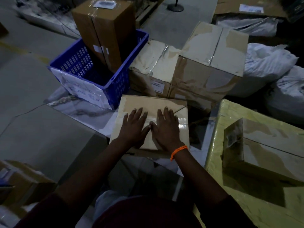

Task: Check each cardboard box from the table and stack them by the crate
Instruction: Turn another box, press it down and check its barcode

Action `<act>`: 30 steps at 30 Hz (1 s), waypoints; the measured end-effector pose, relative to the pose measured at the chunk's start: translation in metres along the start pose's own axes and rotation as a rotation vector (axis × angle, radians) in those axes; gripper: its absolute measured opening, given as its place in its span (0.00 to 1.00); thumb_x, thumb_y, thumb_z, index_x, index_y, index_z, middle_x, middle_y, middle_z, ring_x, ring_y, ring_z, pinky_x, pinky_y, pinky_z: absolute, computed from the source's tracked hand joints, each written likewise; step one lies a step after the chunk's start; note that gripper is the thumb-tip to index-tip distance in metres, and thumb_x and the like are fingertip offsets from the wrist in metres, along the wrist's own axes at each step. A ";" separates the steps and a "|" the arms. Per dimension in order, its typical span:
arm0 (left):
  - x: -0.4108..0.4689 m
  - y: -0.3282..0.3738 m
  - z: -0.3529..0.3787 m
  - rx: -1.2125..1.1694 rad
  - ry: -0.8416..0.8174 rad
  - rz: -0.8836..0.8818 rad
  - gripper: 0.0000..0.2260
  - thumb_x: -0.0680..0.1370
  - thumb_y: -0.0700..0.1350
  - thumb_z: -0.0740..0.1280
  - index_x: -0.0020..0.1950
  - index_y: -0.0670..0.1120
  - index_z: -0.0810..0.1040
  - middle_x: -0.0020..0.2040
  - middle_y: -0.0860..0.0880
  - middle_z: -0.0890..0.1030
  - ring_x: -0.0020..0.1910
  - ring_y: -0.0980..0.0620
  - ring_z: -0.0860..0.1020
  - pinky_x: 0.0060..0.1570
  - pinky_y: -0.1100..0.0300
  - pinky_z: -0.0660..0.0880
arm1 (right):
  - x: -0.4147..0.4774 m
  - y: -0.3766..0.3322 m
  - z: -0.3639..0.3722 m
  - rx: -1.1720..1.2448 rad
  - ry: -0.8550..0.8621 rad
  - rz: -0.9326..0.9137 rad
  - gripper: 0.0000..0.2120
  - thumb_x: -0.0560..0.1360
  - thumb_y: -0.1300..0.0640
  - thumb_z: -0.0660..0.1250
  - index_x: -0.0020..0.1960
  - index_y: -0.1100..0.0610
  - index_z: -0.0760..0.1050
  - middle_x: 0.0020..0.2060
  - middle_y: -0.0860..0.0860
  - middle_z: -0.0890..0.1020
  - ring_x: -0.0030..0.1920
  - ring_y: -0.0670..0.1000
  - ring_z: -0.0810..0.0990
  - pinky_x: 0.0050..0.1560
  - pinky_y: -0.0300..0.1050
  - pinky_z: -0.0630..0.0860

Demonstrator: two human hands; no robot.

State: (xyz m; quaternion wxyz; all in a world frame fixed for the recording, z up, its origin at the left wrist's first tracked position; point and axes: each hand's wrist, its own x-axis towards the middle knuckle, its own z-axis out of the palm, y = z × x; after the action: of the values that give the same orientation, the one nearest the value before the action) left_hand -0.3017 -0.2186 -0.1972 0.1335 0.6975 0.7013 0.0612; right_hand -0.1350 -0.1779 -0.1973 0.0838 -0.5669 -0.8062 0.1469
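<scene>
left hand (134,127), right hand (166,129) flat on box (148,102) | crate (120,83) near corner

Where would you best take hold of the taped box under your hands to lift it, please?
By its two opposite side walls, low down, one hand coming in from each side. The box is broad, taped shut and shows no handle; the left hand and right hand lie flat on its top, which gives no hold. Both side walls look free to reach.
</scene>
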 end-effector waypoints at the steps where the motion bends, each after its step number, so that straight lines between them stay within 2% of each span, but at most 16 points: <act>1: 0.003 0.000 0.001 0.022 -0.008 -0.005 0.36 0.79 0.67 0.43 0.82 0.49 0.60 0.83 0.46 0.56 0.81 0.42 0.54 0.77 0.39 0.54 | 0.001 0.002 0.001 -0.020 0.001 0.000 0.32 0.84 0.41 0.56 0.83 0.56 0.57 0.82 0.59 0.56 0.82 0.61 0.52 0.80 0.60 0.51; 4: 0.007 -0.005 0.003 0.049 -0.029 0.010 0.29 0.84 0.62 0.50 0.82 0.50 0.58 0.83 0.46 0.54 0.82 0.43 0.52 0.77 0.41 0.51 | 0.001 0.010 0.007 -0.059 0.006 -0.014 0.31 0.84 0.40 0.52 0.83 0.55 0.58 0.82 0.58 0.57 0.82 0.60 0.54 0.79 0.59 0.52; 6: 0.008 -0.006 0.003 0.056 -0.056 0.028 0.29 0.84 0.61 0.52 0.83 0.50 0.56 0.84 0.46 0.52 0.82 0.43 0.51 0.77 0.41 0.51 | 0.000 0.012 0.009 -0.074 -0.012 -0.015 0.34 0.82 0.38 0.47 0.82 0.54 0.58 0.82 0.58 0.58 0.82 0.61 0.55 0.79 0.59 0.53; 8: 0.008 -0.006 0.001 0.062 -0.067 0.035 0.32 0.82 0.64 0.47 0.83 0.50 0.55 0.84 0.46 0.51 0.82 0.43 0.50 0.78 0.41 0.50 | 0.002 0.012 0.007 -0.078 -0.030 -0.020 0.36 0.81 0.37 0.44 0.83 0.54 0.57 0.82 0.58 0.57 0.82 0.61 0.54 0.79 0.59 0.52; 10: 0.005 -0.006 -0.001 0.073 -0.097 0.043 0.37 0.78 0.67 0.39 0.84 0.51 0.51 0.84 0.47 0.47 0.83 0.44 0.47 0.78 0.42 0.46 | 0.000 0.014 0.005 -0.076 -0.063 -0.030 0.36 0.81 0.36 0.44 0.84 0.53 0.54 0.83 0.57 0.53 0.83 0.59 0.50 0.80 0.58 0.48; 12: -0.004 -0.011 0.002 0.105 -0.106 0.064 0.38 0.77 0.69 0.35 0.84 0.52 0.45 0.84 0.49 0.41 0.82 0.46 0.42 0.77 0.41 0.39 | -0.007 0.021 0.006 -0.100 -0.085 -0.054 0.37 0.81 0.34 0.43 0.84 0.52 0.50 0.84 0.55 0.49 0.83 0.58 0.46 0.80 0.58 0.43; 14: -0.016 -0.021 0.009 0.133 -0.050 0.089 0.38 0.77 0.71 0.32 0.83 0.54 0.43 0.83 0.49 0.39 0.82 0.47 0.40 0.75 0.44 0.32 | -0.019 0.030 0.010 -0.155 -0.053 -0.089 0.39 0.81 0.31 0.40 0.84 0.52 0.50 0.83 0.56 0.50 0.83 0.58 0.47 0.80 0.62 0.44; 17: -0.028 -0.035 0.018 0.165 0.071 0.129 0.36 0.81 0.70 0.38 0.84 0.53 0.49 0.84 0.47 0.48 0.82 0.46 0.47 0.76 0.43 0.37 | -0.033 0.042 0.013 -0.207 -0.020 -0.086 0.40 0.81 0.29 0.40 0.84 0.52 0.51 0.83 0.57 0.51 0.83 0.59 0.48 0.79 0.66 0.46; 21: -0.028 -0.036 0.022 0.151 0.096 0.145 0.34 0.82 0.68 0.43 0.84 0.51 0.53 0.84 0.45 0.50 0.82 0.43 0.49 0.77 0.36 0.43 | -0.036 0.045 0.014 -0.208 -0.013 -0.080 0.40 0.80 0.28 0.40 0.84 0.51 0.48 0.83 0.57 0.46 0.83 0.58 0.42 0.79 0.67 0.43; 24: -0.028 -0.037 0.023 0.168 0.107 0.152 0.34 0.83 0.67 0.44 0.83 0.49 0.56 0.84 0.43 0.52 0.82 0.42 0.51 0.76 0.34 0.48 | -0.035 0.045 0.017 -0.213 -0.026 -0.070 0.40 0.80 0.28 0.40 0.84 0.51 0.48 0.83 0.58 0.46 0.83 0.59 0.41 0.78 0.69 0.44; 28: -0.030 -0.036 0.023 0.166 0.100 0.155 0.34 0.83 0.67 0.44 0.83 0.49 0.56 0.84 0.43 0.51 0.82 0.41 0.51 0.75 0.32 0.50 | -0.036 0.043 0.013 -0.203 -0.053 -0.052 0.41 0.80 0.27 0.41 0.84 0.51 0.48 0.83 0.58 0.46 0.83 0.60 0.41 0.78 0.70 0.45; 30: -0.031 -0.036 0.022 0.145 0.100 0.120 0.35 0.82 0.69 0.44 0.84 0.50 0.53 0.84 0.44 0.48 0.83 0.42 0.47 0.76 0.33 0.48 | -0.036 0.041 0.008 -0.159 -0.061 -0.002 0.43 0.79 0.26 0.44 0.84 0.52 0.46 0.83 0.59 0.44 0.82 0.60 0.39 0.79 0.69 0.41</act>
State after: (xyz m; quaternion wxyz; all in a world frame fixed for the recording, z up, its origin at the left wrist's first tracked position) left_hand -0.3302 -0.2519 -0.2249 0.0439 0.7422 0.6666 0.0530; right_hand -0.0889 -0.1997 -0.2173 0.0141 -0.5661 -0.8182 0.0994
